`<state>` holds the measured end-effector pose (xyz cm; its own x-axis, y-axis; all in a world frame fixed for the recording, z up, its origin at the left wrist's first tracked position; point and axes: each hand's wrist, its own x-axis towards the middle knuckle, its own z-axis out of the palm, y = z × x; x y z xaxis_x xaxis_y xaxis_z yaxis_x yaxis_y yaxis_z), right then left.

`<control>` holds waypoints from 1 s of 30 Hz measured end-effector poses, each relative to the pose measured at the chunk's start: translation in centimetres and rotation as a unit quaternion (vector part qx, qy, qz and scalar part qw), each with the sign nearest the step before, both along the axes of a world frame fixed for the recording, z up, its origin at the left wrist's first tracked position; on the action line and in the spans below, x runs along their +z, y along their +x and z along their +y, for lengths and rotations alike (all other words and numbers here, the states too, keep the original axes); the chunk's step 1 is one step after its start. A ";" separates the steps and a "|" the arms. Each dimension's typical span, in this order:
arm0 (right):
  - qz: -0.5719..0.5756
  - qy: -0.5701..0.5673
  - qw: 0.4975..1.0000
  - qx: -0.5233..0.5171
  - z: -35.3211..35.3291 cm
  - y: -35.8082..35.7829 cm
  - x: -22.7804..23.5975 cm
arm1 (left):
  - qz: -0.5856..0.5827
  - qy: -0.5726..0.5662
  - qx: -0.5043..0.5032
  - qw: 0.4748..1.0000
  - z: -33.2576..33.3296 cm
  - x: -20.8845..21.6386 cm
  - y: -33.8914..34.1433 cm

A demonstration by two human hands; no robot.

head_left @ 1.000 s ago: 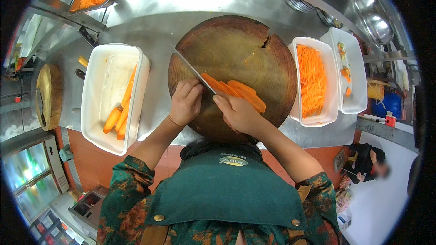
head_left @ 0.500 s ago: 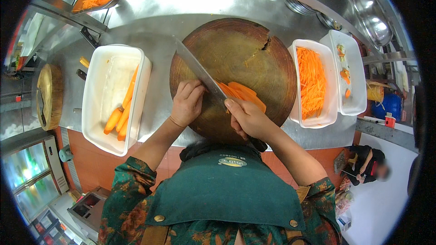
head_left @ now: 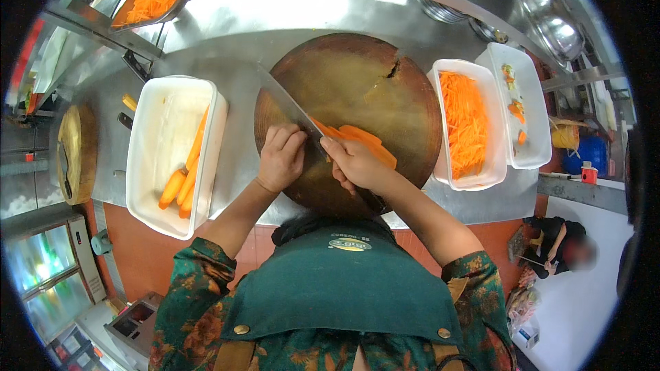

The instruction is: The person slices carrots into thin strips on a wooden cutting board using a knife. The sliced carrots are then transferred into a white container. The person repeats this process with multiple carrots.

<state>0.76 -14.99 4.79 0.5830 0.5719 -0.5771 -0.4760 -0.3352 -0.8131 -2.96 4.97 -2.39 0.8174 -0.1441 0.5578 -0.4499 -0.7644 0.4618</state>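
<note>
if the round wooden block (head_left: 357,89) let the knife (head_left: 285,99) skid, my left hand (head_left: 280,158), curled just beside it, could be cut; i can't tell whether those fingers pin anything. my right hand (head_left: 355,165) clamps the knife, which slants lengthwise, tip pointing far-left. the carrot slices (head_left: 364,139) lie on the block, their row running toward near-right.
</note>
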 end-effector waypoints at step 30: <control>0.196 0.234 0.858 -0.414 -20.0 -11.5 3.0 | 0.293 -0.328 -0.266 0.858 -24.6 11.8 17.3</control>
<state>-10.72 -34.98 7.82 0.7147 0.2782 -0.6417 -0.6610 0.5685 -0.4897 14.30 -19.61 9.36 0.9008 -0.3960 0.1781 -0.1990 -0.0120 0.9799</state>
